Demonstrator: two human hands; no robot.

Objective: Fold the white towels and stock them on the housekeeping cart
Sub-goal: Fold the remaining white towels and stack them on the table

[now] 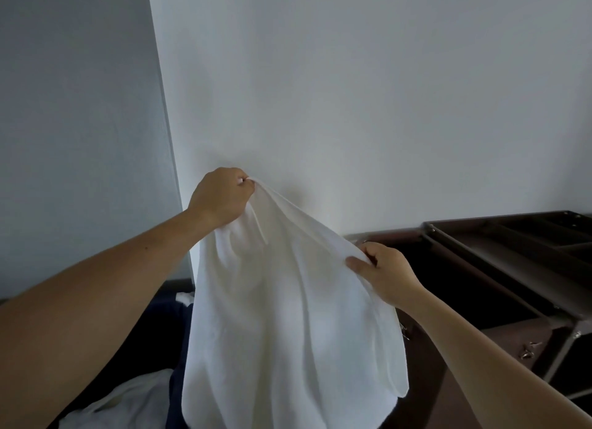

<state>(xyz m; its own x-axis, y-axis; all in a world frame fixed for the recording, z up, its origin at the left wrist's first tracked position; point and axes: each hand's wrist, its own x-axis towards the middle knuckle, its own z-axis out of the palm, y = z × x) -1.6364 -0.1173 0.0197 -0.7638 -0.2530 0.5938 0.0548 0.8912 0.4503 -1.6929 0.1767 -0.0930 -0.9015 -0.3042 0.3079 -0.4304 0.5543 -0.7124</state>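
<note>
1. The left hand (221, 198) is holding the white towel (288, 316) up in front of the pale wall (352, 92). Its fingers (242, 185) are curling tight and pinching the towel's top edge at its highest point.
2. The right hand (384, 274) is gripping the same edge lower and further right, with its thumb and fingers pinching closed on a fold.
3. The towel is hanging unfolded between and below both hands, draping down past the bottom of the view.
4. The dark brown cart (512, 342) is standing at the right against the wall, with the towel hanging to its left.
5. A second white cloth (128, 399) is lying crumpled at lower left beside a dark blue surface (166, 316).
</note>
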